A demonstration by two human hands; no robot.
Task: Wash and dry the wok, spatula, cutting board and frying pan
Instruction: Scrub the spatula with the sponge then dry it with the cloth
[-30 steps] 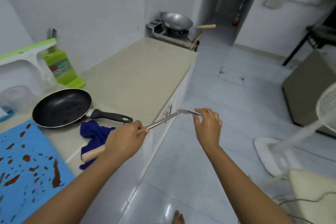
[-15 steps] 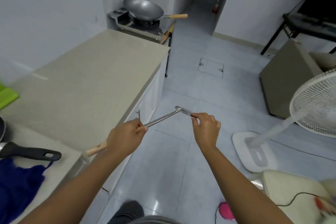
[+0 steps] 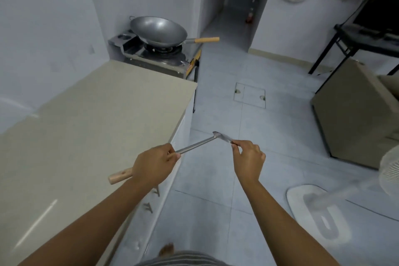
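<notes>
Left hand (image 3: 152,165) is seen clenched round the spatula (image 3: 195,147) where the metal shaft meets the wooden handle; the pale wooden end is left sticking out behind the fist, toward the person. Right hand (image 3: 248,161) is held a little further forward, and the spatula's blade is pinched between its thumb and fingertips (image 3: 234,143) while the remaining fingers are curled in. The spatula is thus carried by both hands in the air, slanted upward from left to right, over the tiled floor (image 3: 216,179) just beside the front edge of the countertop (image 3: 86,125) and touching neither.

The wok (image 3: 158,31) is set on the burner of a gas stove (image 3: 155,57) beyond the far end of the countertop, against the wall, well apart from the hands. It stands upright, its inside bare and grey, and its wooden handle is pointed to the right, out over the floor.

Two small handles (image 3: 151,203) are fixed to the cabinet front below the left forearm. A square hatch (image 3: 249,95) is let into the floor further on. At the right, a brown box-like cabinet (image 3: 349,119) is placed beside a black table (image 3: 367,36), and nearer the person a white fan base (image 3: 319,216) is stood on the tiles – its stem is blurred
</notes>
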